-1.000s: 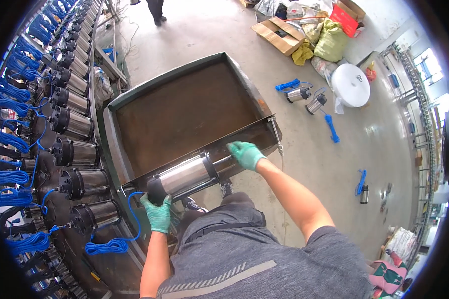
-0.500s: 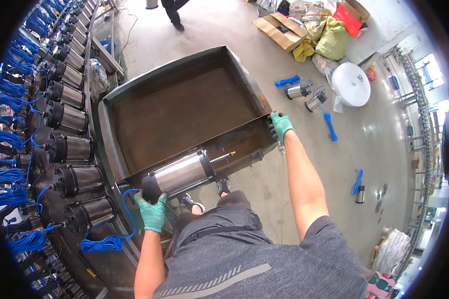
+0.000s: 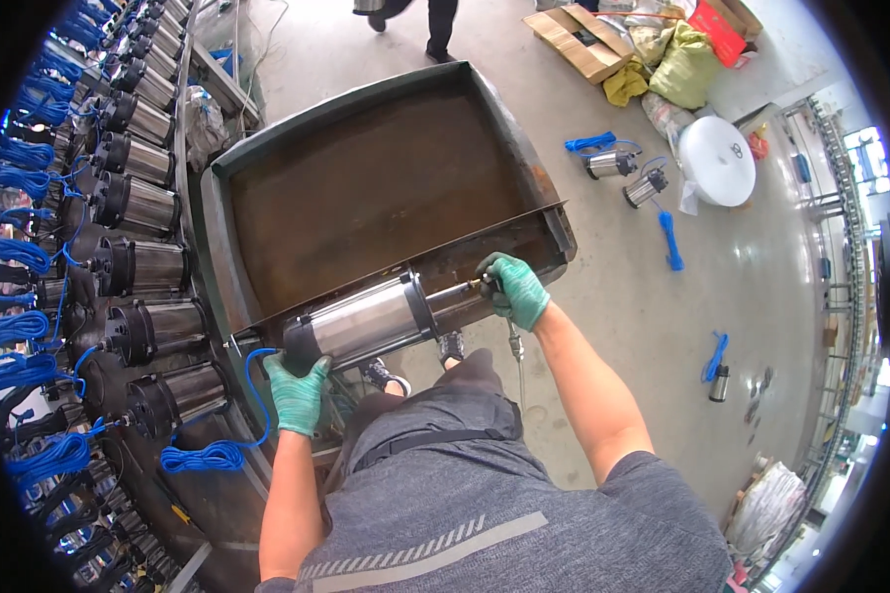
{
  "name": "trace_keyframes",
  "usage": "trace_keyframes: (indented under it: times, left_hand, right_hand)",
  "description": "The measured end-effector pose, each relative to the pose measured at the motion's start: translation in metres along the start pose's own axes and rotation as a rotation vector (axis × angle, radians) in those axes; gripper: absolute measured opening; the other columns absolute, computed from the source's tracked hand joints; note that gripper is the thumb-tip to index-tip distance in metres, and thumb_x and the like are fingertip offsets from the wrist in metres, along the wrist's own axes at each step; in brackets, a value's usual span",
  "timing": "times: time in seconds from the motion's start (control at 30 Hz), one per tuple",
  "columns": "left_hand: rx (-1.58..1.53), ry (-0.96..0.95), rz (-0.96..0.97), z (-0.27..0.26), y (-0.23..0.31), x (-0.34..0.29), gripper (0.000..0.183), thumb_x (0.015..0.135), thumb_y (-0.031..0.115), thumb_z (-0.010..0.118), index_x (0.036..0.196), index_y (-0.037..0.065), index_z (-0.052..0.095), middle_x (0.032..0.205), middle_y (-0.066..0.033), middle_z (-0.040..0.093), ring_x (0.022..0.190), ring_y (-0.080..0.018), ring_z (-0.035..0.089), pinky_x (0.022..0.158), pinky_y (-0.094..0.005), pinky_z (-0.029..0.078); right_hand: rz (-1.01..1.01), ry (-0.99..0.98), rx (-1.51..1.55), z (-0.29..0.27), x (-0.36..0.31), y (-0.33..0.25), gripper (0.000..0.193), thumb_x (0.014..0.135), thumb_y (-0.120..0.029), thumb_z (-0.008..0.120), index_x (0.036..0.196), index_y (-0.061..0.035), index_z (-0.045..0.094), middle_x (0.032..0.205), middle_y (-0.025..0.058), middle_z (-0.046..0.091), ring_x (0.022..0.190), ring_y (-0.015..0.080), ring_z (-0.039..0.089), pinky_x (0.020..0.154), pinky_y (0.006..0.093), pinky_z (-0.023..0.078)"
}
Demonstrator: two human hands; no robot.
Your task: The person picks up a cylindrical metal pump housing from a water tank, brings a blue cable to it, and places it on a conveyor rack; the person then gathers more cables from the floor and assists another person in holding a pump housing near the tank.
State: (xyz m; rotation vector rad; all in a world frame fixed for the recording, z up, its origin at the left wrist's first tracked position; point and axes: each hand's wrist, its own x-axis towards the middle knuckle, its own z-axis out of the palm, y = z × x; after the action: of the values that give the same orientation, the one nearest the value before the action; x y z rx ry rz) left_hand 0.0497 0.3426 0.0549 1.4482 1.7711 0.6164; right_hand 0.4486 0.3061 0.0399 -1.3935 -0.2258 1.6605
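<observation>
A steel cylindrical pump [image 3: 366, 321] with black ends lies slanted across the near edge of a large metal tank. My left hand [image 3: 297, 395], in a green glove, cups its black lower-left end, thumb and fingers apart around it. From the pump's other end a thin metal rod with a brass tip [image 3: 475, 284] sticks out. My right hand [image 3: 519, 289], gloved too, is closed at that tip around a hose fitting, mostly hidden by the fingers. A hose with a metal coupling [image 3: 516, 346] hangs below this hand. A blue cord [image 3: 208, 456] lies beside the pump, left of my left hand.
The tank [image 3: 218, 227] holds brownish water, with a metal bar [image 3: 494, 229] across it. Rows of similar pumps [image 3: 138, 267] with blue cords line the left. Loose pumps [image 3: 646, 186], a white roll [image 3: 717, 161], sacks and a cardboard box [image 3: 580, 42] are at right. Another person's legs [image 3: 440, 25] show at the top.
My right hand has moved left from the tank's right corner to the rod's brass tip, bringing the hose along. My left hand stays at the pump's black end. The other person has stepped right.
</observation>
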Motion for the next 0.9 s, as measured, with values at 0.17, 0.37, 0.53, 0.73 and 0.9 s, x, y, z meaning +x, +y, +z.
trace_keyframes:
  times: [0.17,0.37,0.53,0.73,0.9]
  left_hand:
    - [0.022,-0.016,-0.010,-0.004,-0.004,0.001,0.067,0.074,0.017,0.090,0.121,-0.001,0.045,0.110,-0.0130,0.062,0.098,-0.0220,0.059,0.090,-0.0346,0.049]
    - [0.025,-0.039,-0.031,-0.006,0.003,0.001,0.065,0.075,0.017,0.090,0.120,-0.001,0.046,0.108,-0.0121,0.062,0.098,-0.0206,0.058,0.090,-0.0333,0.049]
    - [0.032,-0.039,-0.031,-0.005,0.001,0.003,0.063,0.075,0.015,0.089,0.119,-0.001,0.046,0.107,-0.0114,0.062,0.096,-0.0200,0.059,0.089,-0.0327,0.049]
    - [0.062,-0.038,-0.059,-0.004,0.000,0.003,0.062,0.075,0.011,0.088,0.119,-0.001,0.046,0.107,-0.0100,0.062,0.096,-0.0192,0.059,0.089,-0.0323,0.049]
    - [-0.012,-0.037,-0.082,-0.002,-0.004,0.003,0.062,0.076,0.009,0.088,0.119,0.000,0.045,0.108,-0.0095,0.062,0.096,-0.0193,0.059,0.089,-0.0324,0.049]
  right_hand:
    - [-0.007,-0.013,0.081,0.004,0.008,0.009,0.017,0.093,-0.016,0.046,0.088,-0.0143,0.063,0.070,-0.0018,0.059,0.050,0.0063,0.050,0.038,0.0196,0.031]
    - [0.006,-0.018,-0.004,0.010,0.002,0.001,0.021,0.094,-0.015,0.042,0.085,-0.0150,0.060,0.063,-0.0023,0.053,0.044,0.0064,0.036,0.040,0.0226,0.029]
    - [-0.060,0.052,-0.077,0.020,0.001,0.001,0.019,0.093,-0.016,0.044,0.081,-0.0138,0.058,0.062,-0.0012,0.054,0.041,0.0049,0.037,0.037,0.0208,0.027]
    - [-0.077,0.073,-0.139,0.016,0.009,0.007,0.024,0.097,-0.015,0.042,0.080,-0.0152,0.058,0.062,-0.0055,0.050,0.046,0.0046,0.044,0.039,0.0224,0.031]
    - [-0.081,0.061,-0.166,0.021,0.004,0.002,0.024,0.097,-0.013,0.042,0.078,-0.0148,0.058,0.062,-0.0056,0.049,0.046,0.0046,0.044,0.038,0.0222,0.032]
